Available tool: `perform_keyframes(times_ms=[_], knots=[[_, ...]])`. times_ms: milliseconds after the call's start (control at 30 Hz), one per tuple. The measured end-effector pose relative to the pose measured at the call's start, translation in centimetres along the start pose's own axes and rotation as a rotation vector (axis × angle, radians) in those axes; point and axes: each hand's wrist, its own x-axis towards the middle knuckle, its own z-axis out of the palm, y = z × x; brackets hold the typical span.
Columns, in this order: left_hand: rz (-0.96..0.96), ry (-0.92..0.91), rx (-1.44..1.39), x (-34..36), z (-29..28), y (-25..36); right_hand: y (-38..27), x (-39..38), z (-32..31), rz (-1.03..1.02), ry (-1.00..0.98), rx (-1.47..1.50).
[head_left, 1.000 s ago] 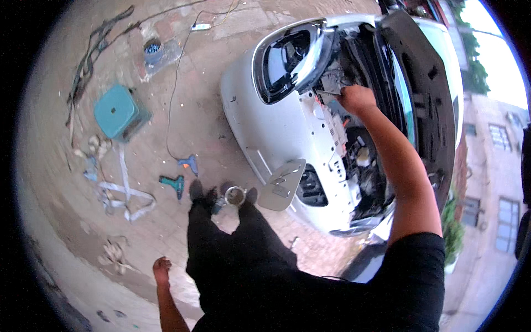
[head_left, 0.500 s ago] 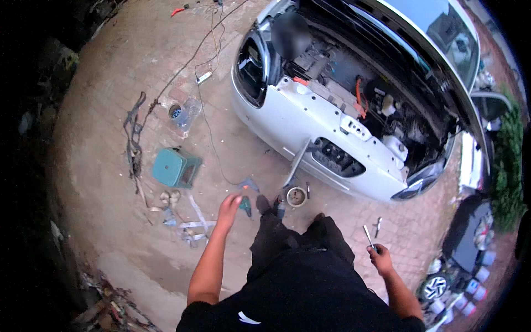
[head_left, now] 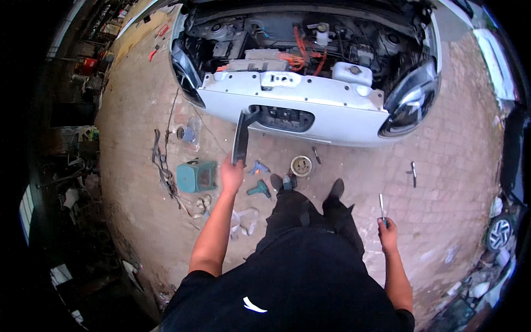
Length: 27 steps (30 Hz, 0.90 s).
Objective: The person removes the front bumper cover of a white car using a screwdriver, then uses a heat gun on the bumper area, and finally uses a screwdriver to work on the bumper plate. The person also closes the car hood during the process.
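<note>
My left hand (head_left: 232, 174) is closed on the lower end of the open flap (head_left: 240, 141) at the front of the white car (head_left: 215, 99), beside a dark recess (head_left: 283, 117). My right hand (head_left: 388, 229) is low at the right, away from the car, gripping a slim silver tool (head_left: 381, 206) that points upward. Above the bumper, the open engine bay (head_left: 265, 27) shows orange cables (head_left: 301, 47) and a white reservoir (head_left: 351, 73).
On the paving are a teal stool (head_left: 188, 177), a teal drill (head_left: 257, 188), a blue glue gun (head_left: 260, 167), a round bowl (head_left: 301, 165), a metal tool (head_left: 414, 174) and tangled straps (head_left: 243, 221). Clutter lines the left; a wheel (head_left: 499, 233) lies right.
My view has swung to face the car squarely. My right hand has left the engine bay, holding the tool. My left hand has risen and taken hold of the flap.
</note>
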Motion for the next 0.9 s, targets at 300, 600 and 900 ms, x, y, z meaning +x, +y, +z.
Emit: perform_keyframes(times_ms=[300,600,900], knots=[[-0.168,-0.006,0.409,0.9,14.4,6.1,6.9,1.6,-9.2,0.033,0.113,-0.029],[-0.020,-0.046,0.238,0.6,5.3,-2.0,5.3,4.5,-0.1,-0.279,-0.033,-0.032],[-0.148,-0.008,0.084,4.1,-8.0,-9.8,-17.0,9.0,22.9,-0.451,-0.231,-0.011]])
